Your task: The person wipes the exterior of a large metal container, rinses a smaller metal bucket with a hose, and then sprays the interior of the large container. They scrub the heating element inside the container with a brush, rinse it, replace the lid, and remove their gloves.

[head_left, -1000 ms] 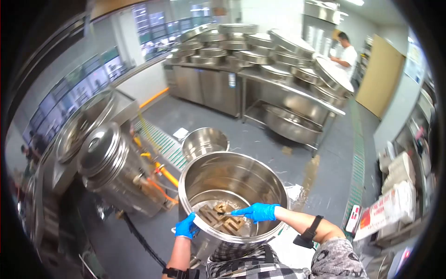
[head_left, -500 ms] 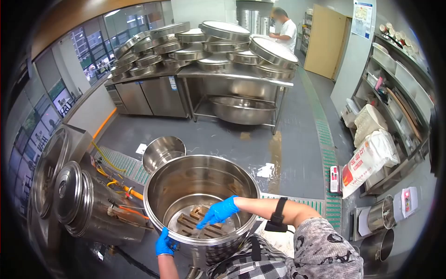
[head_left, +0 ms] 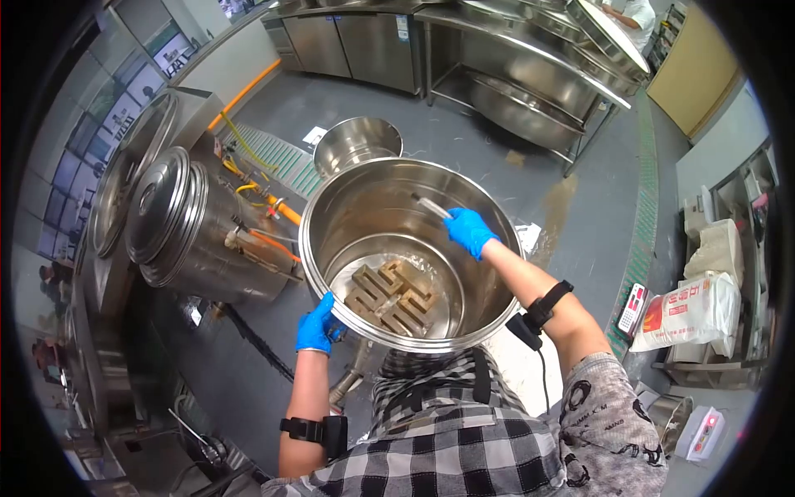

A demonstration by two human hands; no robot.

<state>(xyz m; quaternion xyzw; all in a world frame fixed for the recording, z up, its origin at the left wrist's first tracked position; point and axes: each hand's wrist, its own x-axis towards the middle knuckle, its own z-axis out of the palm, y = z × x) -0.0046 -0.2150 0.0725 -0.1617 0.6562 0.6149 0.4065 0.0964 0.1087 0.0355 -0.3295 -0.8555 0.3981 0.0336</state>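
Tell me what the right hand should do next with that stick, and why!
Perhaps slide the slim tool along the far inner wall of the pot: the right hand holds it pointing at that wall, while the left hand is at the pot's side.

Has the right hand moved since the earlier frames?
Yes. Judged against the brown slotted piece on the floor of the pot, the right hand has shifted away from it, toward the pot's far right wall.
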